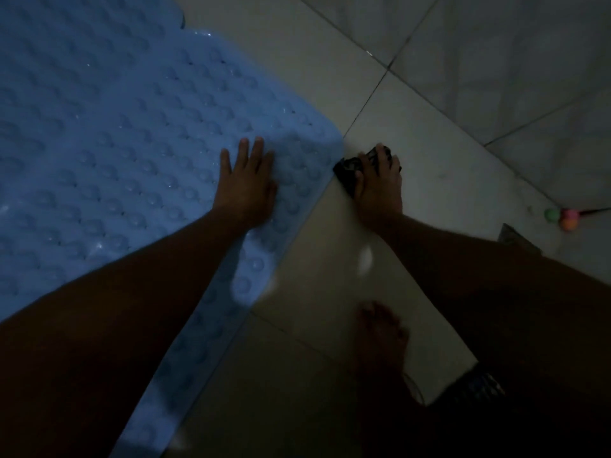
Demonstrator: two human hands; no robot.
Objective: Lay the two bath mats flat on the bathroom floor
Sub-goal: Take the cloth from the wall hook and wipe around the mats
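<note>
The blue mat (99, 143) lies flat on the tiles (446, 166), its near edge running diagonally up-right. The left hand (246, 190) presses it with straight fingers, and the right hand (380, 186) grips a dark bundle (347, 171).

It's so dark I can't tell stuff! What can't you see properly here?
Head view:
- blue bath mat: cut off by the left and top edges; one mat or two, unclear.
- dark object: hidden by the right hand gripping it and dimness.
- coloured balls: small, blurred, at the right edge.
</note>
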